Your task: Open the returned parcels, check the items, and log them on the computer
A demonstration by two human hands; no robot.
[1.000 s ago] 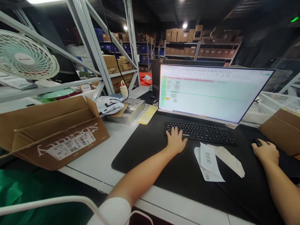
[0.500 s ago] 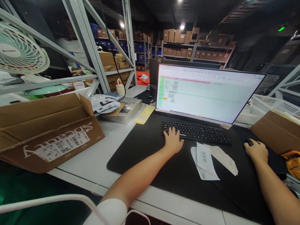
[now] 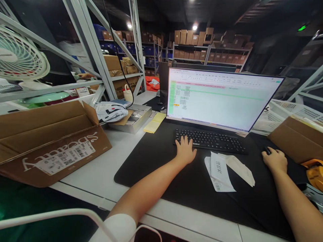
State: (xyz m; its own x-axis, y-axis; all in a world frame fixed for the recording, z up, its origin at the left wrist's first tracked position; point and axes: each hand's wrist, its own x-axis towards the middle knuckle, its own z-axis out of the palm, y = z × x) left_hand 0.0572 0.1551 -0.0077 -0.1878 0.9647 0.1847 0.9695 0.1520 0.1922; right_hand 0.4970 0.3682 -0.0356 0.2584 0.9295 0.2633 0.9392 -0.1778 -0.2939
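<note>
Black mat point(image 3: 146, 164) on the near side, lit monitor point(image 3: 222, 101) at the far side, black keyboard point(image 3: 217, 141) just in front of it. Left hand point(image 3: 185, 151) is spread over the keyboard's left end — right hand point(image 3: 276, 161) is curled over a mouse point(image 3: 267, 151) at right.

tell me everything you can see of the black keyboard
The long, black, plastic-looking keyboard has rows of keys with pale markings and white lettering on its front edge. It lies on the black desk mat in front of the wide, lit monitor, slanting slightly down rightward in the view. Fingers of the bare left hand rest on its left end, hiding some keys.
</note>
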